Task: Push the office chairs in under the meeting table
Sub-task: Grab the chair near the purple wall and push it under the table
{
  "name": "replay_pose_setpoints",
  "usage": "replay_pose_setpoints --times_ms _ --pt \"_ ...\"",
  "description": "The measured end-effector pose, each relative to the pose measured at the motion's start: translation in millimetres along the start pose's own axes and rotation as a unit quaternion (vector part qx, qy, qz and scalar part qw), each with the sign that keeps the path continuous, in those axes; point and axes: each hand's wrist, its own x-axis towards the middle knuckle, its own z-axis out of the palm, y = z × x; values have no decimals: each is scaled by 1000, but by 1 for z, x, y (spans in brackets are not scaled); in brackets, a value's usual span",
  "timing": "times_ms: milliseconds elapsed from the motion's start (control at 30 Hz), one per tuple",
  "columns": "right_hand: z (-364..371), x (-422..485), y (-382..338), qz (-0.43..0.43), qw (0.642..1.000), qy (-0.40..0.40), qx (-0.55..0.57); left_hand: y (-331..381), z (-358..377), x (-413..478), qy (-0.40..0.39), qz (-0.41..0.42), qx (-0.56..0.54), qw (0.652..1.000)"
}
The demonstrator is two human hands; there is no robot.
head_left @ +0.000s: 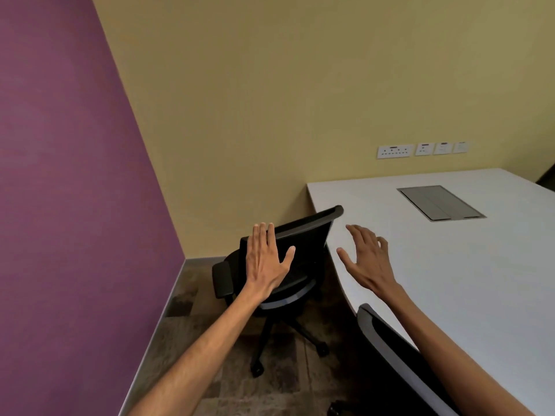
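At table [450, 265]: 2 chairs [300, 235], 2 hands [267, 259].

Just one view here, a wide-angle cam sitting on the person's head, looking forward and tilting down. It's facing into the room corner where the purple wall [75, 175] is meeting the yellow wall [300, 85]. Both forearms are reaching in from the bottom edge, so the hands [265, 261] are sitting pretty close to the lens, about mid-frame. The counter [450, 265] is filling the right side, the floor [210, 370] is showing lower left. The lens is bending straight lines near the edges. A second chair back [390, 355] is poking in very near, bottom right.
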Motion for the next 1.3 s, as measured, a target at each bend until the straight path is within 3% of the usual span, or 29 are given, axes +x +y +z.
replay_pose_setpoints --times_ms 500,733,967,1067,1300 --pt "101 133 -10 -99 991 -92 -7 -60 60 85 -13 -26 58 998" --pt "142 173 0 -93 982 -163 -31 -68 87 107 -141 11 6 990" --pt "172 206 7 -80 971 -215 -63 -70 102 138 -223 -13 22 974" --pt "186 212 5 -82 959 -253 -95 -78 107 146 -225 -13 46 973" --pt "198 218 -3 -102 957 -236 -132 -106 112 165 -224 38 82 970"
